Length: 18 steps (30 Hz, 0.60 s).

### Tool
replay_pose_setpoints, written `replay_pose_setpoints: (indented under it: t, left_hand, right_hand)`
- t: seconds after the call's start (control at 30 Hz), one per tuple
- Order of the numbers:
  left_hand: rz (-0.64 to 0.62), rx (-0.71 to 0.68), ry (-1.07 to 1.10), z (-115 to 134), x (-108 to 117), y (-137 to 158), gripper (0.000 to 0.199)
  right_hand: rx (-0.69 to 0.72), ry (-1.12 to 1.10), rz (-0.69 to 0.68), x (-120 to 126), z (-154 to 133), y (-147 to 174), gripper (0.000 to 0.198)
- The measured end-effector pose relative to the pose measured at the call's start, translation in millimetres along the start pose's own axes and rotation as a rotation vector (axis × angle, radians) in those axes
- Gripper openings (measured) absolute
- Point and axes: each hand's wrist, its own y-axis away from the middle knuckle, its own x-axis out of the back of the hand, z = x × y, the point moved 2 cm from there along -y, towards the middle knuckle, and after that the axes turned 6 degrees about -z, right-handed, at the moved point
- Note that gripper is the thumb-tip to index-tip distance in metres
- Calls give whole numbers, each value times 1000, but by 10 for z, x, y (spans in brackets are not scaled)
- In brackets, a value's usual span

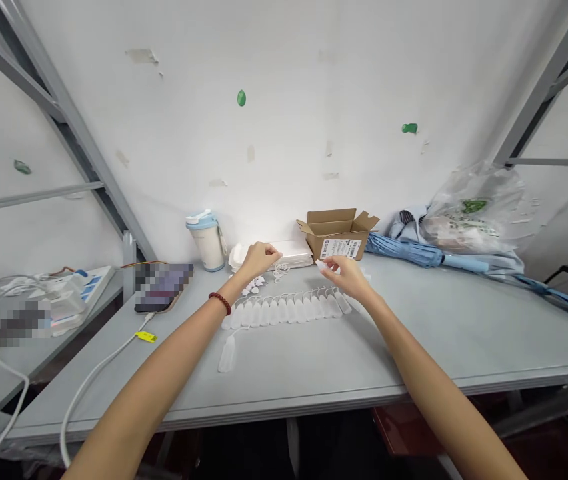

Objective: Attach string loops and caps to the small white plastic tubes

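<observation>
My right hand pinches a small translucent white piece between thumb and fingertips, raised over the right end of a row. That row of translucent white plastic pieces lies side by side on the table, with thin white cords at their upper ends. One more such piece, with its cord, lies apart in front of the row's left end. My left hand is closed in a pinch above loose white cords; what its fingertips hold is too small to make out. Small white bits lie below my left wrist.
Behind the hands are a stack of white flat sheets and an open cardboard box. A cup, phone and white cable are left; a folded blue umbrella and plastic bag are right.
</observation>
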Motion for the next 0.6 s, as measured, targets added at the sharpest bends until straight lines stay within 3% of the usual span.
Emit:
replay_pose_setpoints:
  t: [0.23, 0.4, 0.6]
  left_hand:
    - [-13, -44, 88, 98, 38, 26, 24]
    - [40, -78, 89, 170, 24, 35, 22]
    - [-86, -153, 15, 216, -182, 147, 13]
  right_hand:
    - [114, -86, 0, -143, -180, 50, 16]
    - [109, -138, 38, -199, -218, 57, 17]
    - [124, -334, -15, -267, -335, 107, 18]
